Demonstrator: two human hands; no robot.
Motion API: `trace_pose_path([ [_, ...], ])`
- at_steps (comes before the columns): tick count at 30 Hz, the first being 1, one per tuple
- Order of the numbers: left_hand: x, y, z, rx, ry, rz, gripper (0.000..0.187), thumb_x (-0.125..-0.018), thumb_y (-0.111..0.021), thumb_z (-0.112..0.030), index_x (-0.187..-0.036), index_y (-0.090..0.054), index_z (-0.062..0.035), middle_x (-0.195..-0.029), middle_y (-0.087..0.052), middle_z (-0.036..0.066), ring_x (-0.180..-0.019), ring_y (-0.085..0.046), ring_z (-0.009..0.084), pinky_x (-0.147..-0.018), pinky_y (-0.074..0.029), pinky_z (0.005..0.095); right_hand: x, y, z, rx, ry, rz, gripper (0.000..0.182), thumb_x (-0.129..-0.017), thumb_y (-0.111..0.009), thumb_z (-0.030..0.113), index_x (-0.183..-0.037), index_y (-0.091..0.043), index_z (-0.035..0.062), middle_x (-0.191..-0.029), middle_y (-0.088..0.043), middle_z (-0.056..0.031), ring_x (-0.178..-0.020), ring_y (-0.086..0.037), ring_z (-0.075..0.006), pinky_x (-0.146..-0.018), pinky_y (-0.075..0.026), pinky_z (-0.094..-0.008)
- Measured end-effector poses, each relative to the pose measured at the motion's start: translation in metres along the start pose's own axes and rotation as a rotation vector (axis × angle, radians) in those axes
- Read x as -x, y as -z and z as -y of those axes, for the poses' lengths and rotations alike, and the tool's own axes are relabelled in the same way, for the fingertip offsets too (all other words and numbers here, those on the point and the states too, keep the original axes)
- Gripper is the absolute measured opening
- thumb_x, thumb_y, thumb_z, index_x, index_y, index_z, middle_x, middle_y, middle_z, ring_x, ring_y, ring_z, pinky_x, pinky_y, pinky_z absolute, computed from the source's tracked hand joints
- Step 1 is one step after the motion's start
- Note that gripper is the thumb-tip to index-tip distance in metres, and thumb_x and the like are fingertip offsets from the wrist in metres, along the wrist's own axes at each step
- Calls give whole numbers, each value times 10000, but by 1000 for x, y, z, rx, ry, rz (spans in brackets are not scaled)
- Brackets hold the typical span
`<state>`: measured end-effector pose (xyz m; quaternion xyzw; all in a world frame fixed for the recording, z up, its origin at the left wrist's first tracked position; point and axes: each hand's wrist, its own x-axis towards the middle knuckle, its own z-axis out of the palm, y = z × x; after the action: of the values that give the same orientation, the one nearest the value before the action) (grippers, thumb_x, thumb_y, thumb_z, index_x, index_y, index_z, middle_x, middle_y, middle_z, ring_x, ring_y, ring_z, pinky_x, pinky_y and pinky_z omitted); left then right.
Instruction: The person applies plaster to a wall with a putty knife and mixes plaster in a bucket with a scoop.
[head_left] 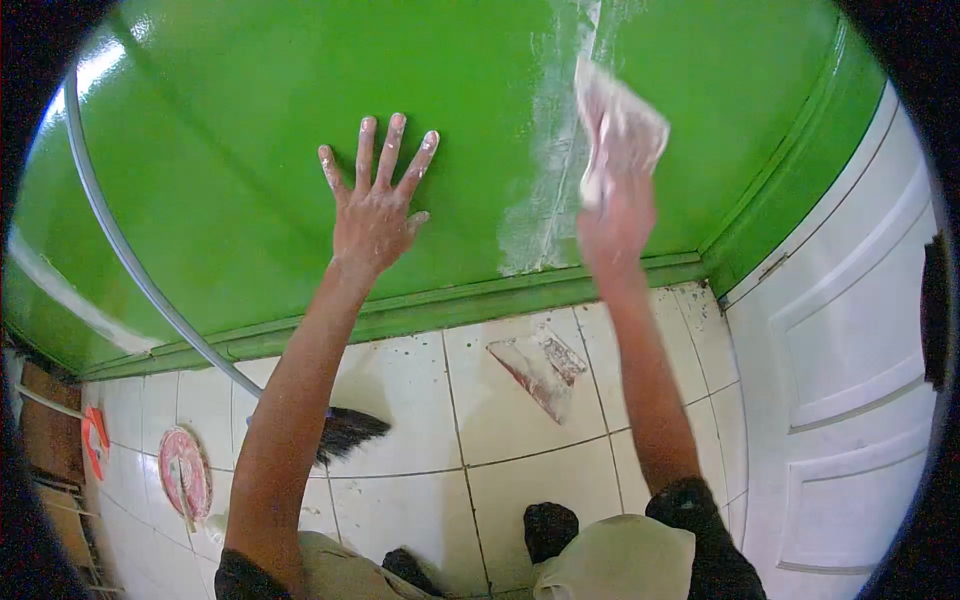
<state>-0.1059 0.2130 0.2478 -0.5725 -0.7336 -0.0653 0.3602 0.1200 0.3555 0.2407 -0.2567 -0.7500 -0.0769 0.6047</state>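
Observation:
My left hand (375,215) lies against the green wall (250,130), its fingers spread and dotted with white paste. It holds nothing. In my right hand (617,225) is a flat putty scraper (625,115), coated in whitish paste and blurred by motion. That scraper is at the wall, just right of a vertical crack smeared with white putty (545,190). The putty streak runs from the top of the view down to the baseboard. A second flat scraper (535,375), crusted with paste, lies on the tiled floor below.
A broom (350,432) leans on the wall at left by its grey handle. On the floor stand a pink round lid (186,470) with a stick across it and an orange object (96,440). A white panelled door (850,350) bounds the right side.

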Motion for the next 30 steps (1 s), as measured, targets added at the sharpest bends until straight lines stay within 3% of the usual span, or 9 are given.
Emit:
trace_pose_path([
  [5,-1,-1,1,6,-3,3,1069,-663,-804,-464,-1514,-167,-354,-1602,-49,87,-1465,-38,363,-1080,-11,726,-4,-47,-30,39,255,72,608,-792,-609,67,-1385,-476,90,-1381,-508,-141,-1329,-419,-324,-1134,-294,-469],
  [9,0,-2,1,4,-1,3,1066,-670,-802,-461,-1515,-160,-358,-1602,-45,86,-1466,-29,360,-1082,0,723,122,-70,-27,219,295,448,579,-822,-547,99,-1391,-450,59,-1390,-481,-171,-1364,-364,-334,-1156,-235,-501],
  [11,0,0,1,6,4,10,1063,-672,-801,-460,-1515,-160,-360,-1602,-46,86,-1466,-26,360,-1082,2,722,196,-78,-39,-5,286,579,660,-719,-584,4,-1368,-475,65,-1380,-484,-201,-1362,-359,-352,-1167,-212,-500],
  [18,0,-3,1,14,-3,-10,1055,-679,-798,-454,-1514,-160,-366,-1602,-49,83,-1465,-27,360,-1082,7,720,243,-12,-33,-57,228,754,644,-730,-596,58,-1360,-464,18,-1367,-487,-196,-1341,-385,-348,-1142,-266,-487],
  [21,1,-6,1,32,-7,-8,1038,-695,-795,-435,-1516,-164,-352,-1600,-54,92,-1465,-31,361,-1078,9,725,221,19,-20,-56,74,547,671,-675,-606,5,-1337,-491,19,-1347,-507,-194,-1324,-406,-351,-1127,-289,-491],
  [24,2,-6,-2,35,-4,-5,1011,-721,-782,-394,-1521,-169,-312,-1598,-61,101,-1465,-40,361,-1087,0,715,215,37,-14,-378,-500,172,438,-819,-568,-24,-1256,-562,4,-1226,-612,-158,-1170,-568,-299,-1016,-442,-365],
  [26,6,-10,-5,73,0,-56,992,-736,-769,-368,-1522,-168,-294,-1594,-82,111,-1464,-67,352,-1102,-7,694,224,49,-28,-91,-560,218,356,-844,-552,-40,-1199,-576,-26,-1133,-644,-152,-1054,-626,-277,-894,-517,-338],
  [28,14,-17,-10,109,6,-111,974,-751,-756,-342,-1523,-166,-276,-1589,-103,120,-1463,-94,343,-1117,-15,674,225,57,-37,-944,-1181,-59,307,-833,-541,-67,-1135,-589,-42,-1065,-649,-139,-925,-660,-259,-776,-564,-335],
  [30,32,-29,-16,150,-191,-144,823,-783,-721,-296,-1484,-295,-229,-1571,-186,121,-1453,-169,318,-1151,-54,613,226,62,-47,-1014,-1316,-67,322,-796,-551,-95,-1111,-590,-44,-1030,-648,-128,-865,-663,-241,-729,-578,-360],
])
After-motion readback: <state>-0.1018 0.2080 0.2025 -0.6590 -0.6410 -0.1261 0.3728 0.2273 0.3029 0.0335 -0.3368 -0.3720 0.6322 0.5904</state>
